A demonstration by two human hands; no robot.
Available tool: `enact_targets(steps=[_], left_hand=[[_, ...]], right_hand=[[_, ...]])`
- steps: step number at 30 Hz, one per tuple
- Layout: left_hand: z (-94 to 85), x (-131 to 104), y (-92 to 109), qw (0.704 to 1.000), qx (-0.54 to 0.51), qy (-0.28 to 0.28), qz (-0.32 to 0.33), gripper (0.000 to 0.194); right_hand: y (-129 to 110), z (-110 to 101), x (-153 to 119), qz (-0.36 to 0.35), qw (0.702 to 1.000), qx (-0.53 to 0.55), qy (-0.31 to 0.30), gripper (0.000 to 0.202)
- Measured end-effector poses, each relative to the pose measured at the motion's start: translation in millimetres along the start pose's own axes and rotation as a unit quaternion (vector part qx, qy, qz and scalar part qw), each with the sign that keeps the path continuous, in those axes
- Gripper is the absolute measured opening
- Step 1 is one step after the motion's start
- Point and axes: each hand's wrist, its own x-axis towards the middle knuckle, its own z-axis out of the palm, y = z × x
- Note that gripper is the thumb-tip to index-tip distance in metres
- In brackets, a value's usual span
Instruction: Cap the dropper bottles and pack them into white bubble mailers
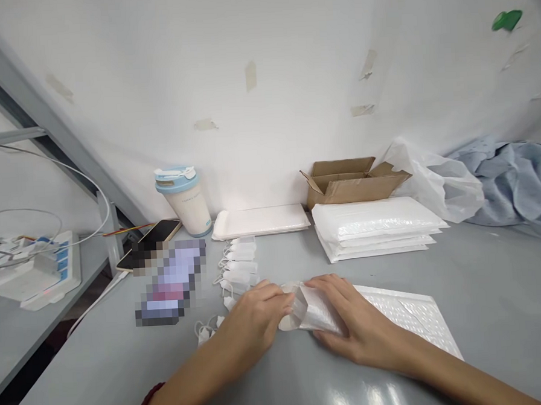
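Note:
A white bubble mailer lies flat on the grey table, its open mouth pointing left. My right hand wraps over the mailer near its opening, fingers on the top edge and thumb on the lower edge. At the mouth, my left hand is closed, its fingertips pinched at the left rim of the opening; whether something small is between them is hidden. Several small white tagged items with string loops lie in a column behind and left of my left hand.
Behind stand a stack of white mailers, a cardboard box, a flat white package and a cup. Left are two phones and a power strip. A plastic bag and blue cloth lie right.

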Motion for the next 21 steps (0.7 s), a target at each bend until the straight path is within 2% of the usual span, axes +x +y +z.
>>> enact_targets(steps=[3, 9, 13, 16, 19, 21], left_hand=[[-2.1, 0, 0, 0.999, 0.036, -0.011, -0.013, 0.03], [-1.2, -4, 12, 0.988, 0.115, -0.094, -0.04, 0.03], [-5.1, -6, 22, 0.991, 0.073, -0.108, -0.007, 0.026], [-18.7, -6, 20, 0.991, 0.034, -0.126, 0.004, 0.021], [-39.9, -12, 3, 0.989, 0.033, -0.13, -0.055, 0.022], [-51.2, -19, -10, 0.984, 0.074, -0.099, -0.131, 0.025]], right_hand=[[0, 0, 0, 0.001, 1.0, 0.004, -0.001, 0.058], [-1, 2, 0, 0.005, 1.0, 0.013, -0.01, 0.059], [-1, 2, 1, 0.01, 1.0, 0.015, -0.022, 0.062], [-3, 0, 1, 0.019, 0.999, 0.009, -0.03, 0.06], [-5, -2, 2, 0.031, 0.999, 0.005, -0.033, 0.057], [-5, -3, 2, 0.037, 0.999, 0.005, -0.04, 0.057]])
